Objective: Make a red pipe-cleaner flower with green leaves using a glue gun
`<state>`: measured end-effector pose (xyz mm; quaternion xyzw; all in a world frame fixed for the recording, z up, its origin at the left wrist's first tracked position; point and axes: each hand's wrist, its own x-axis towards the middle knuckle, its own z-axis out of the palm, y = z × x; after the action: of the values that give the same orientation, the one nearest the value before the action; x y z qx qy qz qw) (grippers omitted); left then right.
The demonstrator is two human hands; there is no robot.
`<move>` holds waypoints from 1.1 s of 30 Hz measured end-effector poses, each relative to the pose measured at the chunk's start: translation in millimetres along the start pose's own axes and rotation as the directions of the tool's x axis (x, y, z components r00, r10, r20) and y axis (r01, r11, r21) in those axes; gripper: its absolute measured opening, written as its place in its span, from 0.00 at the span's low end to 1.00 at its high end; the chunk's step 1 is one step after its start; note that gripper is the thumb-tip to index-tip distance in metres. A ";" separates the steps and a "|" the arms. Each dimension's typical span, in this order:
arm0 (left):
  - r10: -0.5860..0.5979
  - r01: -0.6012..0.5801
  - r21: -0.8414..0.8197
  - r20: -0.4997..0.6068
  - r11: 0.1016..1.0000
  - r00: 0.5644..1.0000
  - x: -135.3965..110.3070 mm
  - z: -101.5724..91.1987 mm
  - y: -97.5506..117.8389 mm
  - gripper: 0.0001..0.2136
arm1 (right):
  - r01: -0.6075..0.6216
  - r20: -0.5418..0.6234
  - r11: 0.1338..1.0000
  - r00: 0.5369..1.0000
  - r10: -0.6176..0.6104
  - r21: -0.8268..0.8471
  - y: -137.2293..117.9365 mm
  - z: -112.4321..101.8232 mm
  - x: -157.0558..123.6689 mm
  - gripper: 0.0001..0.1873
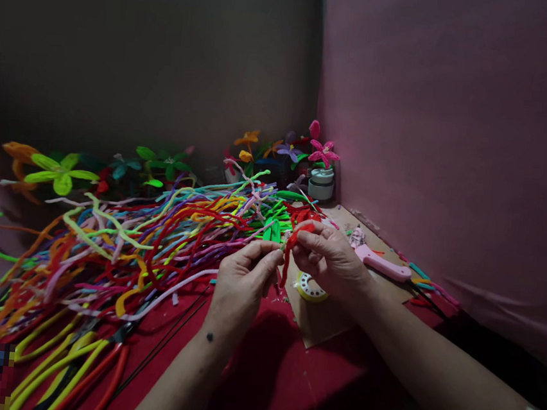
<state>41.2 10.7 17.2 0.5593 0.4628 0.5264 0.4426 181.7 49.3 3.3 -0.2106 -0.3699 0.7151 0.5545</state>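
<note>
Red pipe cleaner point(286, 262) hangs in a bent strip from the fingers of my right hand point(329, 255), which is closed on it by thumb and fingertips. Close beside it, my left hand point(247, 276) pinches thumb and forefinger together. A small greenish bit shows at those fingertips, too little to name. Both hands are held above the front of the table, fingertips nearly meeting. Behind them lie folded green pipe cleaner pieces point(272, 230) and more red pieces point(304, 213). A roll of tape point(311, 286) lies below my right hand.
A heap of many-coloured pipe cleaners point(120, 235) covers the left. Pliers or cutters with yellow and red handles point(69, 366) lie in front. A pink glue gun point(379, 261) rests on brown board point(324, 329) at right. Pipe cleaner flowers point(62, 173) and a small pot point(321, 184) line the back.
</note>
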 end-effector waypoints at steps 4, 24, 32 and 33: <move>0.000 0.000 0.004 -0.002 1.000 1.000 0.6 -0.5 -2.0 0.06 | -0.017 -0.023 1.000 1.000 0.017 0.009 -0.7 1.0 -0.7 0.10; 0.089 -0.088 -0.101 0.003 0.991 0.996 4.6 -3.6 -10.7 0.06 | -0.025 0.000 1.000 1.000 0.025 0.013 3.0 2.4 -1.7 0.10; 0.060 -0.064 -0.164 -0.027 0.984 0.998 3.1 0.9 -10.8 0.05 | -0.020 -0.016 1.000 1.000 0.019 -0.003 3.3 6.1 -4.1 0.09; 0.058 -0.063 -0.160 -0.038 0.985 0.998 3.1 0.8 -10.9 0.05 | -0.020 -0.020 1.000 1.000 0.020 -0.002 3.4 6.1 -4.2 0.09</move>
<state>41.5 15.7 7.0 0.5267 0.4090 0.5844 0.4624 176.5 43.2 4.2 -0.2218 -0.3630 0.7181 0.5508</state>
